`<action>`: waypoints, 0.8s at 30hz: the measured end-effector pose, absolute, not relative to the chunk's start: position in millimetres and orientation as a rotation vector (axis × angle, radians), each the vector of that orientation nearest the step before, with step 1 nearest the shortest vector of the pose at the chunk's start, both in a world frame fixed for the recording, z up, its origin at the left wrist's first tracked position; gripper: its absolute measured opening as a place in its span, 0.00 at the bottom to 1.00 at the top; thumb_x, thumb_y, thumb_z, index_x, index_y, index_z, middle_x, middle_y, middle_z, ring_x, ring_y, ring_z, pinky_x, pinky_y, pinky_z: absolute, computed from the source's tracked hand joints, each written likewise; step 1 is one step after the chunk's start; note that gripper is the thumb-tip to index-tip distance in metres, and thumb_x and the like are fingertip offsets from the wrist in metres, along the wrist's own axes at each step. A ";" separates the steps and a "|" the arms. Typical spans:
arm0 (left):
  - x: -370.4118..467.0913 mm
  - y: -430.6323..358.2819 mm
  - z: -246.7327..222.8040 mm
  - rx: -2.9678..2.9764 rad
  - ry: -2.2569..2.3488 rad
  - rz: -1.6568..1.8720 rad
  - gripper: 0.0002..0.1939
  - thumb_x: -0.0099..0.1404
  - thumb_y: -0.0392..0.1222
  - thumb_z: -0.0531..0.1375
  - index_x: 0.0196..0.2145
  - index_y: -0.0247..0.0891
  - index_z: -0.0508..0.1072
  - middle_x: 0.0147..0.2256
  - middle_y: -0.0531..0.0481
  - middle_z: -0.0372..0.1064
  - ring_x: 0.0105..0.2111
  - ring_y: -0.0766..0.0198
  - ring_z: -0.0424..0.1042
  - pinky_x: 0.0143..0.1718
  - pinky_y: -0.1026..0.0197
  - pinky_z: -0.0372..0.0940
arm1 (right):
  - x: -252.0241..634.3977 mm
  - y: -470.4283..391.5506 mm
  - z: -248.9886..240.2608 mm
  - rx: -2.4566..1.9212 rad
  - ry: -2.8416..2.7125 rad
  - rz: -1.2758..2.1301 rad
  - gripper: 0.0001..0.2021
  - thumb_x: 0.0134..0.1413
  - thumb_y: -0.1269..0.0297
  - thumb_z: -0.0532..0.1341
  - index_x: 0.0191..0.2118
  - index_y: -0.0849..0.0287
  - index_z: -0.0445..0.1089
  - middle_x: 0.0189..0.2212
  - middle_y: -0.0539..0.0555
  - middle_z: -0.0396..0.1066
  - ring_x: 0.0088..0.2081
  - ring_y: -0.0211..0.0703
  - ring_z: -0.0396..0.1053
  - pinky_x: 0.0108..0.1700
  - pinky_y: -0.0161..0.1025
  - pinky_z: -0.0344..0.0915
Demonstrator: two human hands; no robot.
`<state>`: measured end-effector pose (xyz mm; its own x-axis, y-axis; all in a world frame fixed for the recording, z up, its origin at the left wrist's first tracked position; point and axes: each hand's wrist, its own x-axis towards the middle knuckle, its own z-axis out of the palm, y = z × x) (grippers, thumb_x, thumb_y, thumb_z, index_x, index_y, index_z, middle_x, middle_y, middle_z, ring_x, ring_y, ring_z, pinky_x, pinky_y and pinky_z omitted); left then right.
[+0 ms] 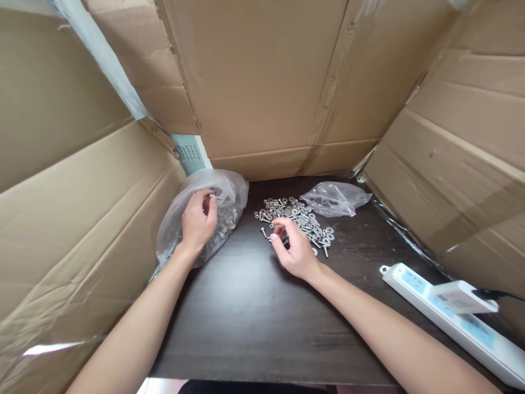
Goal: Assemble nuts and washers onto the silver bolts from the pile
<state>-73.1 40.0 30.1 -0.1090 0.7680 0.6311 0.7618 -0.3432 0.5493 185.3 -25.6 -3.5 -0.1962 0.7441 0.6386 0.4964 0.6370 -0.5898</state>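
At the left, my left hand (199, 219) is closed in a pinch on a small metal bolt (216, 197). It is over the mouth of a clear plastic bag (237, 189) with metal hardware inside. My right hand (296, 249) hovers at the near edge of a loose pile of bolts, nuts and washers (293, 210), thumb and forefinger curved and apart. A single bolt (263, 232) lies just left of its fingertips. Part of the pile is hidden behind this hand.
A second, flattened clear plastic bag (336, 198) lies behind the pile. On the right is a white power strip (435, 306) with a plugged-in adapter (463, 297) and black cable. Cardboard walls (266, 82) enclose the dark table (246, 328) on three sides.
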 end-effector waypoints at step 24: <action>-45.0 17.1 34.7 2.590 1.479 1.587 0.10 0.67 0.38 0.54 0.42 0.37 0.73 0.41 0.42 0.77 0.44 0.52 0.73 0.49 0.50 0.65 | 187.7 -21.5 -0.8 -1.205 -1.851 0.117 0.07 0.59 0.72 0.55 0.39 0.56 0.68 0.35 0.55 0.73 0.41 0.50 0.70 0.45 0.47 0.65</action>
